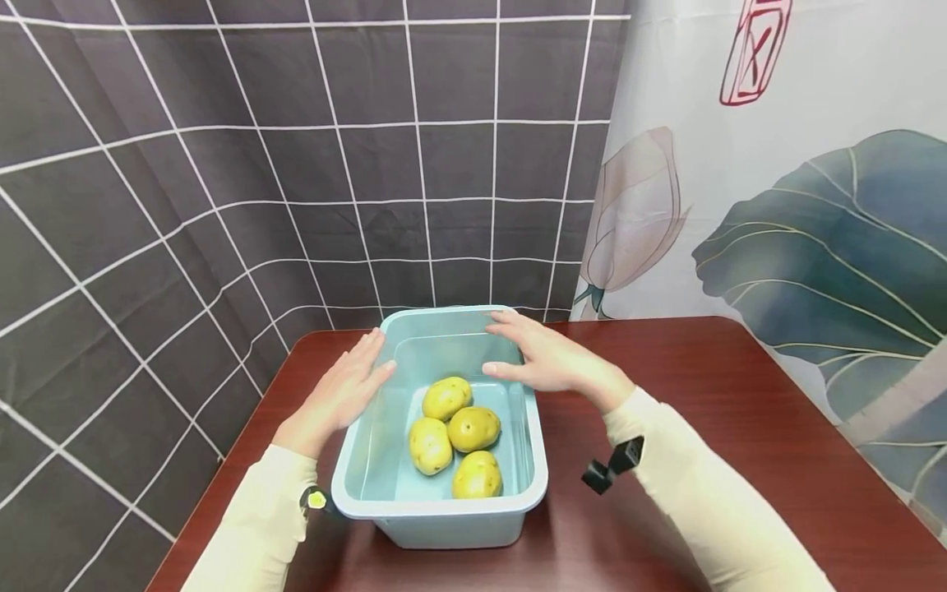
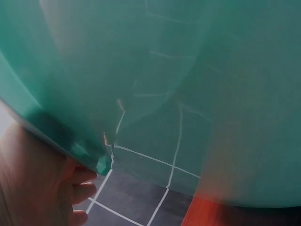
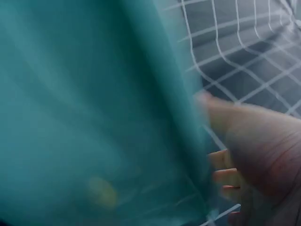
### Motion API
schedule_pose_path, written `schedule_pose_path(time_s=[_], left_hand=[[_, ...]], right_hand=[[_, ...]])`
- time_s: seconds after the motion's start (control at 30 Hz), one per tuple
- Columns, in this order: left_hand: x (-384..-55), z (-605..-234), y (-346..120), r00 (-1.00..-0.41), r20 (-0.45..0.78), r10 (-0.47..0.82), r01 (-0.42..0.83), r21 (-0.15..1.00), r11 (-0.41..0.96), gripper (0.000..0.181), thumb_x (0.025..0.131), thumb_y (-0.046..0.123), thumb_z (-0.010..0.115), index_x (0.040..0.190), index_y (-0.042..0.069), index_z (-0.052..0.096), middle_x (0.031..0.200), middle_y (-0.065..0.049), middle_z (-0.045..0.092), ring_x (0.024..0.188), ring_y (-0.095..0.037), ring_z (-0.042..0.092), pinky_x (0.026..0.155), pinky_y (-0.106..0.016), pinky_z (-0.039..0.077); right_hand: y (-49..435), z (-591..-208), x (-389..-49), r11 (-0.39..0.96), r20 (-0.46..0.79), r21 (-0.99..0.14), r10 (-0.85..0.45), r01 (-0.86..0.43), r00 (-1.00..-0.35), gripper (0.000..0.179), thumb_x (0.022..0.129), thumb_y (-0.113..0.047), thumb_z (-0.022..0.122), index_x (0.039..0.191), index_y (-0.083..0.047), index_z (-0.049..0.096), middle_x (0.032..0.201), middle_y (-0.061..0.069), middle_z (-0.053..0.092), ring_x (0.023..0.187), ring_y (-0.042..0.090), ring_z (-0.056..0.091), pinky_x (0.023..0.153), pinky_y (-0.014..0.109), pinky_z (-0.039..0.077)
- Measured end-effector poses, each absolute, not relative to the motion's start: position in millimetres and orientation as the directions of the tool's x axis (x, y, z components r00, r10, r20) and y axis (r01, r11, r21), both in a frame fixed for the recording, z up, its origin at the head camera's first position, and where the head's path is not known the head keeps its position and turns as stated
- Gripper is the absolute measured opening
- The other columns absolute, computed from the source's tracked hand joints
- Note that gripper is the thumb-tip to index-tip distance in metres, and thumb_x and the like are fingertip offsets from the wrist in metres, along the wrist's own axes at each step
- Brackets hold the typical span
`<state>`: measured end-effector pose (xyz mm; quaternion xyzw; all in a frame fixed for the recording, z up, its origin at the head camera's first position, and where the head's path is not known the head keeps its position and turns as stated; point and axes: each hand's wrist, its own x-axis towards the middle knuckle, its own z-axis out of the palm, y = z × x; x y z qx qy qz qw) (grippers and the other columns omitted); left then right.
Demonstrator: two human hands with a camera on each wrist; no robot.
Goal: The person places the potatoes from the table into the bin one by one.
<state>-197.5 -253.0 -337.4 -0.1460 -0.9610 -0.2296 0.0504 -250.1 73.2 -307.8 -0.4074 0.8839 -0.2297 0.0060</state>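
A light blue plastic tub (image 1: 440, 507) stands on the table with several yellow potatoes (image 1: 475, 429) lying on its floor. My left hand (image 1: 342, 395) is at the tub's left rim, its fingers extended and pointing away from me. Over the right rim is my right hand (image 1: 551, 358), fingers fairly straight, thumb apart from them and toward the inside. In the left wrist view the tub's greenish wall (image 2: 141, 80) hides part of the left hand (image 2: 40, 179). The right wrist view has the right hand (image 3: 263, 146) beside the blurred wall. Whether either hand touches the rim, I cannot tell.
The tub rests on a dark red-brown table (image 1: 710, 395). Behind and to the left hangs a dark grey curtain (image 1: 296, 164) with white grid lines. A white curtain (image 1: 681, 74) printed with a flower and large leaves hangs at the right.
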Motion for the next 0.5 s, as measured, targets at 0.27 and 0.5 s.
schedule_pose_path(time_s=[0.27, 0.5], left_hand=[[-197.5, -338.3, -252.9, -0.954, 0.158, 0.255, 0.299, 0.427, 0.853, 0.066, 0.102, 0.042, 0.038, 0.152, 0.003, 0.021, 0.158, -0.016, 0.018, 0.146, -0.033, 0.010, 0.114, -0.056, 0.010], [-196.4, -341.5, -243.7, -0.946, 0.191, 0.261, 0.321, 0.449, 0.834, 0.064, 0.102, 0.038, 0.039, 0.152, 0.003, 0.022, 0.158, -0.015, 0.019, 0.146, -0.033, 0.011, 0.115, -0.055, 0.011]], right_hand=[[89.3, -348.7, -240.9, 0.559, 0.195, -0.520, -0.658, -0.645, -0.727, 0.078, 0.094, -0.060, 0.044, 0.154, -0.014, 0.023, 0.161, -0.001, 0.009, 0.147, 0.019, -0.001, 0.115, 0.054, 0.011], [99.5, -351.9, -238.4, 0.543, 0.210, -0.540, -0.654, -0.644, -0.727, 0.076, 0.095, -0.057, 0.045, 0.155, -0.017, 0.020, 0.161, -0.001, 0.009, 0.147, 0.021, -0.003, 0.116, 0.053, 0.008]])
